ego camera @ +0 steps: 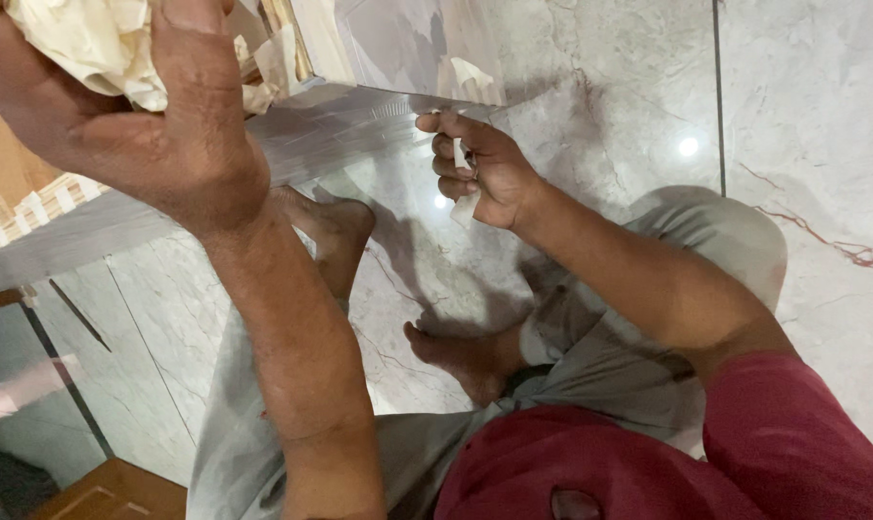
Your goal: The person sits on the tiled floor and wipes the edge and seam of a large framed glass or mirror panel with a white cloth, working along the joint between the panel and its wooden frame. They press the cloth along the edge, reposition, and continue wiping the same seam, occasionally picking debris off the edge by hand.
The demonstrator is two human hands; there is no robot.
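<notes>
Floor comes first: big, shiny marble tiles, pale grey with thin red veins, and lamp light bounces off them. The person sits on it with bare feet, in grey trousers and a red shirt.

Next is a flat marble slab at the top edge of the view, smooth and glossy like the floor. A dull grey metal strip runs along its lower edge. Bits of cream tape still cling to the slab.

The left hand is up close, near the slab's left end. Its grip is clamped on a soft, crumpled wad of peeled tape.

The right hand is at the strip's right end, just under the slab's corner. Its fingers are curled tight around a small white tape scrap, which hangs down from the fist.

It looks like the peeling step, partly done. The tape bits left on the slab would need a careful pinch at a loose end and a slow pull.
</notes>
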